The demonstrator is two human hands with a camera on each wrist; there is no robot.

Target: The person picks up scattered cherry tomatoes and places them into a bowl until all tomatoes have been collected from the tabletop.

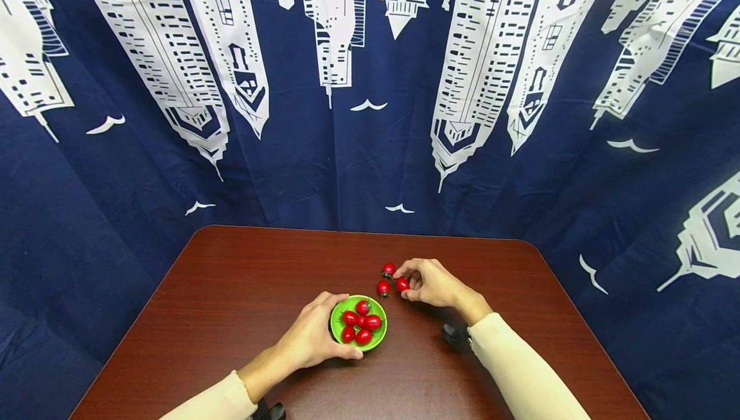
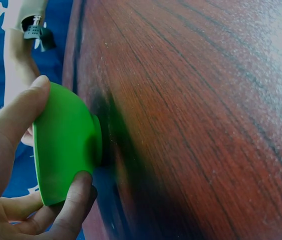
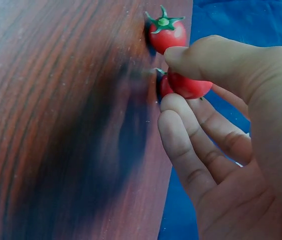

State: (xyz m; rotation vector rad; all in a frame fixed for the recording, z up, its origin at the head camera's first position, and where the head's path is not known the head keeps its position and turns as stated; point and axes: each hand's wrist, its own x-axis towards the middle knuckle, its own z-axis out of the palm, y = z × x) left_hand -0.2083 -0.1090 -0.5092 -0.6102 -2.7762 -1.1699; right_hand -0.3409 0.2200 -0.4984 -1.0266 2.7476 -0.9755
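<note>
Fingers (image 3: 181, 107) pinch a glossy round tomato (image 3: 188, 86) over woodgrain.

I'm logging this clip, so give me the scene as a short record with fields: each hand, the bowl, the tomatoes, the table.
left hand: grips the bowl's side
right hand: fingers pinch one tomato
bowl: green, upright on the table, five tomatoes inside
loose tomatoes: two on the table beside the right hand
table: dark red-brown wood grain

L hand (image 1: 309, 338) cupped, R hand (image 1: 430, 282) pinching
</note>
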